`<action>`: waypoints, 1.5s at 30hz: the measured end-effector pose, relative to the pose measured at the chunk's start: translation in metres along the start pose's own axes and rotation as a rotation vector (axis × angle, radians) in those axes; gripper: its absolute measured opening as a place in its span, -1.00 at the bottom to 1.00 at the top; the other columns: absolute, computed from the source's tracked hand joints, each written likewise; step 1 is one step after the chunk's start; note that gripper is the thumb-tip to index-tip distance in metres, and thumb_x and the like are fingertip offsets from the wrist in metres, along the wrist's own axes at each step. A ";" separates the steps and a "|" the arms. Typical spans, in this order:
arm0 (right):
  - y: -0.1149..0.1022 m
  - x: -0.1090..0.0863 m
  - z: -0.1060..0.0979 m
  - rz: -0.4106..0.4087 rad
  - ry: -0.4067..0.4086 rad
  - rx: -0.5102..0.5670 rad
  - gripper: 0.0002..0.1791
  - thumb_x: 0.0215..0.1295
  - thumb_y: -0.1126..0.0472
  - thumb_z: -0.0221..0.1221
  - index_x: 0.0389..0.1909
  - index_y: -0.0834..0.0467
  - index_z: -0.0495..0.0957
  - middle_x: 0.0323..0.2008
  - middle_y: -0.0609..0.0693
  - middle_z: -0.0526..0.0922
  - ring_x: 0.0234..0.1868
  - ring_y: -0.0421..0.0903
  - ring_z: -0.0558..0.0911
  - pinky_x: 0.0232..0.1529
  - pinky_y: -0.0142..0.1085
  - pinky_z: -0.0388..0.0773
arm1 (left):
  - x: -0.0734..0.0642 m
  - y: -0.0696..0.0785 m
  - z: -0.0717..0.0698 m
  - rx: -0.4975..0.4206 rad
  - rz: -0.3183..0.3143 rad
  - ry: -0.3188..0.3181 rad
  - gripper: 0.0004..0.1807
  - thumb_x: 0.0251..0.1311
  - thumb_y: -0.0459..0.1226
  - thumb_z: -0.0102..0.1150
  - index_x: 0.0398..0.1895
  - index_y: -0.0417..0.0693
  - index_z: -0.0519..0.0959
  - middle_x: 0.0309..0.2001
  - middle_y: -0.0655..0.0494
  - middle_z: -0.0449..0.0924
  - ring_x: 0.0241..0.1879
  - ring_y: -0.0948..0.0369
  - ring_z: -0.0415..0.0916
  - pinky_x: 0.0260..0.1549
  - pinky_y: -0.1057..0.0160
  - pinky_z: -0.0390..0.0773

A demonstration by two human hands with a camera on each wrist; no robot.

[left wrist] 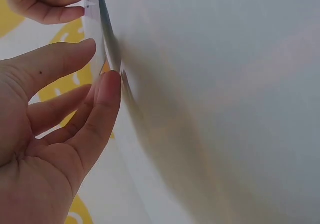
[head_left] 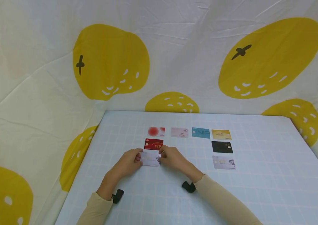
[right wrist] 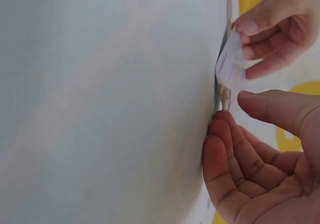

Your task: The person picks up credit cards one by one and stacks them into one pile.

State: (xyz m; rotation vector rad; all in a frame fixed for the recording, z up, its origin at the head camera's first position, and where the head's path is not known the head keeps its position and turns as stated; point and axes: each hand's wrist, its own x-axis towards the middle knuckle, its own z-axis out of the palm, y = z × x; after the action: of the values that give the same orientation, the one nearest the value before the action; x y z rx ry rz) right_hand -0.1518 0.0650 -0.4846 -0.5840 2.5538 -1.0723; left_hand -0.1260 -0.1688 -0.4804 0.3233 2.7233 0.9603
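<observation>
A silver-white VIP card with a dark gem picture at its right end lies between the two hands in the head view. My left hand holds its left end, curled fingers and thumb at the corners. At the opposite end, my right hand has its thumb and fingers at the card's edge, partly covering the gem. A red VIP card sits just above it. Seen from the right wrist, the card shows its pale face at a slant, close to the tabletop.
Along the back lie a red-and-white card, a pink card, a teal VIP card and a gold card. Below the gold one are a black card and another silver card. A pale checked cloth covers the table.
</observation>
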 end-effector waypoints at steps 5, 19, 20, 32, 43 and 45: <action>0.005 -0.001 -0.001 0.007 0.017 0.024 -0.72 0.33 0.17 0.31 -0.02 0.20 0.57 -0.27 -0.02 0.69 -0.31 -0.14 0.61 -0.21 -0.30 0.62 | 0.000 0.003 0.000 -0.017 -0.004 0.007 -0.51 0.21 -0.36 0.37 0.20 -0.31 0.52 -0.19 0.09 0.55 -0.19 0.18 0.49 -0.11 0.13 0.60; 0.022 -0.015 -0.021 0.062 0.109 0.110 -0.69 0.32 0.15 0.32 -0.01 0.20 0.59 -0.31 -0.07 0.65 -0.30 -0.12 0.59 -0.21 -0.26 0.61 | 0.006 0.010 0.010 -0.270 -0.003 0.051 -0.49 0.24 -0.28 0.36 0.26 -0.15 0.51 0.07 0.05 0.60 0.00 0.11 0.61 -0.01 0.08 0.60; 0.024 -0.016 -0.023 0.064 0.117 0.121 -0.69 0.32 0.15 0.32 -0.01 0.20 0.59 -0.31 -0.08 0.65 -0.30 -0.12 0.59 -0.20 -0.25 0.61 | 0.007 0.011 0.012 -0.292 0.000 0.053 -0.49 0.24 -0.29 0.36 0.26 -0.14 0.52 0.07 0.04 0.60 0.00 0.11 0.61 -0.01 0.09 0.60; 0.054 -0.037 -0.052 0.098 0.232 0.166 -0.68 0.30 0.13 0.32 -0.01 0.21 0.63 -0.31 -0.10 0.68 -0.28 -0.14 0.63 -0.21 -0.23 0.59 | 0.035 0.033 0.036 -0.387 0.068 -0.010 -0.50 0.26 -0.29 0.34 0.25 -0.20 0.51 0.10 -0.03 0.60 -0.01 0.09 0.65 -0.02 0.11 0.61; 0.081 -0.055 -0.077 0.182 0.256 0.125 -0.70 0.34 0.14 0.29 0.01 0.20 0.62 -0.27 -0.04 0.69 -0.26 -0.08 0.60 -0.21 -0.22 0.57 | 0.060 0.062 0.061 -0.328 0.110 -0.093 -0.51 0.32 -0.28 0.28 0.27 -0.24 0.49 0.09 0.01 0.58 0.00 0.17 0.62 0.00 0.17 0.59; 0.084 -0.058 -0.079 0.204 0.255 0.130 -0.70 0.35 0.14 0.28 0.02 0.19 0.61 -0.24 -0.03 0.69 -0.24 -0.06 0.60 -0.19 -0.20 0.58 | 0.064 0.064 0.066 -0.322 0.121 -0.103 -0.53 0.33 -0.28 0.26 0.27 -0.23 0.50 0.10 0.02 0.58 0.01 0.17 0.61 0.01 0.18 0.58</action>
State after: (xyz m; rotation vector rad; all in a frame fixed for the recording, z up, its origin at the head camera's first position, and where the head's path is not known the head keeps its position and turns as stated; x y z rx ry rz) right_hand -0.1559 0.1942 -0.4855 -0.1571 2.6563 -1.2963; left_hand -0.1588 -0.0635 -0.4983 0.4639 2.4279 1.3513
